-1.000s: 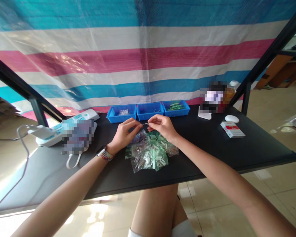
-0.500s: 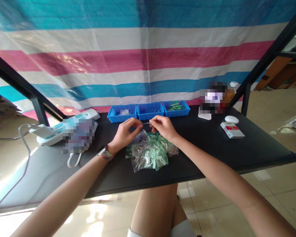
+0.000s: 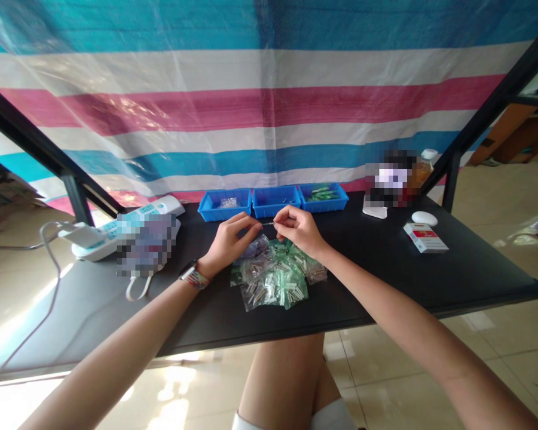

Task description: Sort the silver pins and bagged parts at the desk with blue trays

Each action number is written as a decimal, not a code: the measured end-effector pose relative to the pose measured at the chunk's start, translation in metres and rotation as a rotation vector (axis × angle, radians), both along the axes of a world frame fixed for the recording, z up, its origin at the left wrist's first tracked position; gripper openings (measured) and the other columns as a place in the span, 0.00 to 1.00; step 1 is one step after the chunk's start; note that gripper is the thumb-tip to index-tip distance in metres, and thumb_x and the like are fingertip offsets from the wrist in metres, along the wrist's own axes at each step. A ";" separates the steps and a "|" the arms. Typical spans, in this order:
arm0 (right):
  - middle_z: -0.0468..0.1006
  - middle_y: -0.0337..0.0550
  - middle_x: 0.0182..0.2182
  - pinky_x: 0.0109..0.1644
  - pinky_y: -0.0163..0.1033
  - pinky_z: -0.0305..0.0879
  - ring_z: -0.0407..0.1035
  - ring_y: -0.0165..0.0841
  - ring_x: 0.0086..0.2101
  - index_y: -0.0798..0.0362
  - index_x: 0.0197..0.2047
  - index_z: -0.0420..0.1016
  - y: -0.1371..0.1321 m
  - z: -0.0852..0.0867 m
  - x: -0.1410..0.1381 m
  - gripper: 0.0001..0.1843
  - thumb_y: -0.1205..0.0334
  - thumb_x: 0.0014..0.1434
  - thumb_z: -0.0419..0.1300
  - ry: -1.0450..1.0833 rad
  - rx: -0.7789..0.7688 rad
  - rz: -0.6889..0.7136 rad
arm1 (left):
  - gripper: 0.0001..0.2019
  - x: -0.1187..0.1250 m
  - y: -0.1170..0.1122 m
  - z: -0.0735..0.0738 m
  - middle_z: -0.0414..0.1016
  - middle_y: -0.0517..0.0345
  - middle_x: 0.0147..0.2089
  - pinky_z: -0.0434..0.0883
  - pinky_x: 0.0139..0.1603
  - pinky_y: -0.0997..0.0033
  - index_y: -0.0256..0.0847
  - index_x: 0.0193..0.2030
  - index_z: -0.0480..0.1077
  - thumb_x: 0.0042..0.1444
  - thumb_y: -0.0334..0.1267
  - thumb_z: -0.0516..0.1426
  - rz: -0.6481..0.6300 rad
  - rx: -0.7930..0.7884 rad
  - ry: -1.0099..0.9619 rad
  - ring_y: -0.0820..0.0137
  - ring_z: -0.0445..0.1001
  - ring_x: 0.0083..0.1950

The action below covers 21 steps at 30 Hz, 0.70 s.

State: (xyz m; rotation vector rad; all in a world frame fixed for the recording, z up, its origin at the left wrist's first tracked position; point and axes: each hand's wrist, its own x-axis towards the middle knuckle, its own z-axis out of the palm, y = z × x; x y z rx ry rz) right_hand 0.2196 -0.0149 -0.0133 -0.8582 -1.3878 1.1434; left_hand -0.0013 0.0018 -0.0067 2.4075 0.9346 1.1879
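A thin metallic rod (image 3: 268,224), too small to name more exactly, spans the short gap between my two hands. Its right end sits in the pinched thumb and fingers of my right hand (image 3: 299,230). At its left end, my left hand (image 3: 234,239) has thumb and fingertips closed in a pinch. Just below both hands lies a pile of small clear and green zip bags (image 3: 275,283) with short metallic pieces inside. Behind the hands stand three blue bins: the left bin (image 3: 206,213) holds clear bits, the middle bin (image 3: 275,210) a few small pieces, the right bin (image 3: 325,205) green packets.
A white power strip (image 3: 161,206) with a plugged charger and cable (image 3: 49,298) lies at left on the black table (image 3: 372,269). At right are a card box (image 3: 425,239), a white oval case (image 3: 424,218) and a bottle (image 3: 428,161). A striped sheet (image 3: 206,107) hangs behind.
The view has shifted slightly. Both hands keep nearly the same pose around the thin rod, with the left fingers a little flatter.
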 end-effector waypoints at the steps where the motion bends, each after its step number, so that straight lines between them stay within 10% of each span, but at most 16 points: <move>1: 0.75 0.36 0.28 0.30 0.37 0.73 0.73 0.31 0.26 0.50 0.35 0.73 0.001 -0.001 0.000 0.14 0.52 0.53 0.71 -0.001 -0.001 0.000 | 0.15 0.000 0.000 0.000 0.78 0.55 0.38 0.72 0.42 0.67 0.41 0.40 0.78 0.73 0.47 0.57 0.000 -0.004 0.003 0.67 0.76 0.38; 11: 0.82 0.45 0.39 0.26 0.37 0.68 0.72 0.30 0.23 0.52 0.41 0.81 0.057 0.012 0.029 0.15 0.52 0.55 0.69 -0.221 0.112 -0.311 | 0.18 0.000 -0.001 0.000 0.80 0.52 0.40 0.73 0.46 0.65 0.41 0.41 0.76 0.75 0.49 0.52 -0.005 -0.083 -0.019 0.64 0.78 0.42; 15: 0.84 0.49 0.39 0.39 0.42 0.73 0.77 0.37 0.34 0.54 0.39 0.85 0.070 0.014 0.054 0.10 0.60 0.56 0.66 -0.457 0.240 -0.482 | 0.18 -0.001 -0.002 0.002 0.80 0.52 0.39 0.72 0.45 0.65 0.41 0.40 0.76 0.75 0.48 0.52 -0.011 -0.087 -0.014 0.64 0.79 0.41; 21: 0.84 0.44 0.31 0.37 0.38 0.66 0.72 0.33 0.29 0.54 0.35 0.88 0.051 0.014 0.083 0.08 0.60 0.52 0.70 -0.651 0.094 0.081 | 0.19 -0.002 0.000 0.000 0.81 0.52 0.39 0.73 0.45 0.64 0.42 0.39 0.76 0.76 0.49 0.51 -0.011 -0.098 0.025 0.63 0.79 0.41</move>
